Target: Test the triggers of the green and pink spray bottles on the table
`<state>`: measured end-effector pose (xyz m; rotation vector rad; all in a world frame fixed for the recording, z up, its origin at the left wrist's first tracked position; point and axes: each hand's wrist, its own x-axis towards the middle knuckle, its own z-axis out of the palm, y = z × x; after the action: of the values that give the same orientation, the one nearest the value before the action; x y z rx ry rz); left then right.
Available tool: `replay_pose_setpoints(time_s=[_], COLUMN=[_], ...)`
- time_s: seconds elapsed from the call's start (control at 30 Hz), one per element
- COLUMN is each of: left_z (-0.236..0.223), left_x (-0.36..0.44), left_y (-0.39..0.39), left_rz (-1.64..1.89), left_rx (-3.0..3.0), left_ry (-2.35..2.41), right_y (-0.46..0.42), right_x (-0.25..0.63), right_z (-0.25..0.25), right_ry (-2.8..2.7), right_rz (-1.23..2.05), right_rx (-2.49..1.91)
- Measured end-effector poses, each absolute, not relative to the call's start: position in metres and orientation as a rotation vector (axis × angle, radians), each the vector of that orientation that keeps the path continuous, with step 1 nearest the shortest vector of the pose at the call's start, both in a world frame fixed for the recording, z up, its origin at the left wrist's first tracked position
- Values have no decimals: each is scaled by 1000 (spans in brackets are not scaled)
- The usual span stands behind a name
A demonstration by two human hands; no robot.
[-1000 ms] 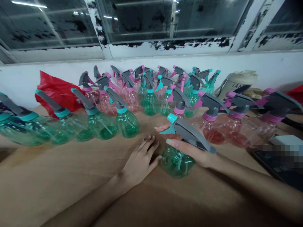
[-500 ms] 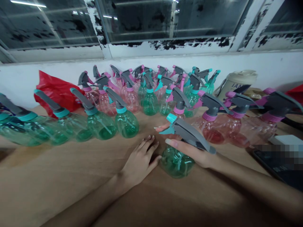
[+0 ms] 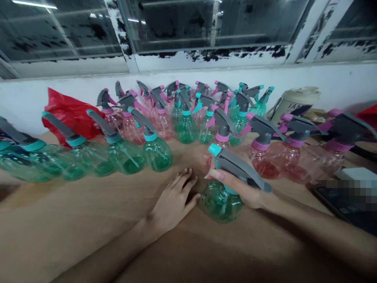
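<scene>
Your right hand (image 3: 246,188) is wrapped around the neck of a green spray bottle (image 3: 222,210), its grey head angled with the nozzle (image 3: 215,149) toward ten o'clock. The bottle stands at three o'clock from your left hand (image 3: 173,202), which grasps nothing and rests palm down on the table (image 3: 94,224), thumb just beside the bottle. From that bottle, other green bottles (image 3: 159,157) line up at ten o'clock and pink bottles (image 3: 265,167) at two.
</scene>
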<state>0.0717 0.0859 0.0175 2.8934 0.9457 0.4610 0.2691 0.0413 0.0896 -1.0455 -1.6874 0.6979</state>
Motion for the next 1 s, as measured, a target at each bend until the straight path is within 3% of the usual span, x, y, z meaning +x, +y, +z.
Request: replay_pose_setpoints(time_s=[1.0], left_z=[16], left_x=[72], left_y=[86], left_rz=[505], left_rx=[2896], left_ry=[939], right_y=[38], right_x=[266], right_z=[91], right_ry=[-1634], right_rz=[760], right_rx=[-914])
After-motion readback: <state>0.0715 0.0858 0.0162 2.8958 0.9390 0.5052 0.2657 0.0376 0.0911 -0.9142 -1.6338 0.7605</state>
